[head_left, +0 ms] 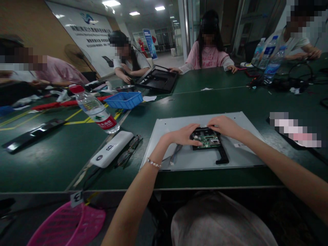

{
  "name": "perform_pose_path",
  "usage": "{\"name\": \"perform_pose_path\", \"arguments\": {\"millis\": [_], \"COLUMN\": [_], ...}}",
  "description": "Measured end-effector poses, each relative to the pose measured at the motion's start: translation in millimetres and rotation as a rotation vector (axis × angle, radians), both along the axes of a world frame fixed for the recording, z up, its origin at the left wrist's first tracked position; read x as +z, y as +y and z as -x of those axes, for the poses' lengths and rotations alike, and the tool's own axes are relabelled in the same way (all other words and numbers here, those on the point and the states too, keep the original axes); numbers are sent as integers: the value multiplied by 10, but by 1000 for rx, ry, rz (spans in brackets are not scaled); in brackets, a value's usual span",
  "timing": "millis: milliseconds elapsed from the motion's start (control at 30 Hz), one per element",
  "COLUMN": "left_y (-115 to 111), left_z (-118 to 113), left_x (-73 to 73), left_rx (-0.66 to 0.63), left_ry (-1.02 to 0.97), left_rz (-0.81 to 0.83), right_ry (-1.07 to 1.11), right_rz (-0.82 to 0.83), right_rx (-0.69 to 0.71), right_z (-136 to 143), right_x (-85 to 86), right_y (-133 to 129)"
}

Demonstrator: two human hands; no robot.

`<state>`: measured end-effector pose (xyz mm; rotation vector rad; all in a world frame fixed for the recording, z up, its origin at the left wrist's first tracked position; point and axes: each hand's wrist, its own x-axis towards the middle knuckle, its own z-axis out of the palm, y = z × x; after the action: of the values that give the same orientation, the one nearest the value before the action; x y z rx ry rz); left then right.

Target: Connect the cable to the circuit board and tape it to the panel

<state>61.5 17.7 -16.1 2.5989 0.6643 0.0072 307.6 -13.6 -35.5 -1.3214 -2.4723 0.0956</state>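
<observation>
A grey flat panel [235, 157] lies on the green table in front of me. On it rests a black plastic bracket [222, 155] with a green circuit board [207, 141] set in its frame. My left hand [183, 135] grips the left side of the bracket, thumb at the board's lower left and fingers at the far edge. At the far right corner, my right hand [221, 124] has its bent fingers closed on the bracket's edge; the fingertips are partly hidden. A flat grey ribbon cable [175, 153] runs over the panel below my left wrist.
Left of the panel are glasses [129, 150], a white power bank [112, 149], a water bottle [96, 111] and a blue tray [125, 100]. A pixelated phone-like object [294, 131] lies at right. Co-workers sit around the table, one touching a black frame [160, 78].
</observation>
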Motion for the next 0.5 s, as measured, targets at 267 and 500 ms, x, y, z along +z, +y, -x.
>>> {"name": "perform_pose_path", "arguments": {"millis": [267, 500], "left_y": [-5, -19], "left_z": [-5, -11], "left_x": [4, 19], "left_rx": [3, 11], "left_ry": [12, 23], "left_rz": [-2, 4], "right_ry": [14, 71], "right_rz": [10, 29], "right_rx": [-2, -20], "right_z": [-6, -13], "right_x": [6, 8], "right_y": [-24, -31]}}
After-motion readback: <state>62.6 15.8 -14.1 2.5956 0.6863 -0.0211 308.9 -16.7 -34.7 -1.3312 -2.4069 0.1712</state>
